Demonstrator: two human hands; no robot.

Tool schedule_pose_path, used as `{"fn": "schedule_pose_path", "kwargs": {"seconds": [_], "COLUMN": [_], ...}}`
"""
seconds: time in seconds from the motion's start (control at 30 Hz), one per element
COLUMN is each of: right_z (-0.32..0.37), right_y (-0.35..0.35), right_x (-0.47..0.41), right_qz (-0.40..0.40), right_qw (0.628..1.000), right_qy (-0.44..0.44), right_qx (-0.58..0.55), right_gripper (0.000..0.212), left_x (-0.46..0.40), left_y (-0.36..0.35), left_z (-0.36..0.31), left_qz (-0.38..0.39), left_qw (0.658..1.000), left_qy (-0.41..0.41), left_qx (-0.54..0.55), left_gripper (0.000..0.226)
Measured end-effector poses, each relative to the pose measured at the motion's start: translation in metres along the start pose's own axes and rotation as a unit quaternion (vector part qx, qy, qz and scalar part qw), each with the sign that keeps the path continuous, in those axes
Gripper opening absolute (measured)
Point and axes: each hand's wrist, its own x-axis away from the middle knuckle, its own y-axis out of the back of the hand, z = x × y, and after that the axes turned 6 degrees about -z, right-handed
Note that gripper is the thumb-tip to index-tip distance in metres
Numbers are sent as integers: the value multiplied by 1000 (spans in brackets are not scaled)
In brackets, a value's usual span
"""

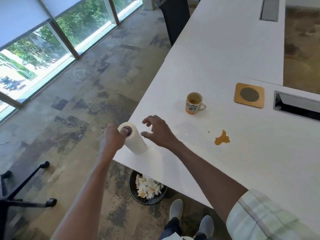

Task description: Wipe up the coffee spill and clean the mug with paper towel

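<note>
A white paper towel roll (135,141) stands near the table's left corner. My left hand (112,138) rests on top of the roll with a finger in its core. My right hand (156,131) hovers just right of the roll, fingers spread, holding nothing. A brown coffee spill (222,138) lies on the white table (216,58) to the right of my hands, with a small drop beside it. Farther back stands a cream and orange mug (194,103), upright, stained with coffee inside, its handle pointing right.
A wooden coaster (249,95) with a dark round centre lies right of the mug. A cable hatch (294,105) opens at the right edge. Under the table corner a black bin (147,189) holds crumpled towels. An office chair base (26,187) stands at left.
</note>
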Motion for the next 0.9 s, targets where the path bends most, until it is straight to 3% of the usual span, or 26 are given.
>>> {"fn": "schedule_pose_path", "kwargs": {"seconds": [0.2,0.37,0.53,0.67,0.9], "right_z": [18,18,15,10,-17], "right_y": [-19,-24,-20,-14,19], "right_x": [-8,-14,-17,-20,-15], "right_qz": [33,35,33,3,-40], "right_qw": [996,990,984,982,980], "right_qy": [28,58,48,35,23], "right_qx": [76,128,168,184,191], "right_gripper": [62,54,47,23,18], "left_x": [16,20,15,14,9], "left_y": [-4,-4,-2,-2,-1], "left_z": [5,1,1,-6,-5], "left_qz": [-33,-54,-16,4,-4], "left_qw": [999,997,999,998,998], "left_qy": [40,38,-6,-47,-68], "left_qx": [12,48,48,38,-9], "left_gripper": [32,34,38,38,35]}}
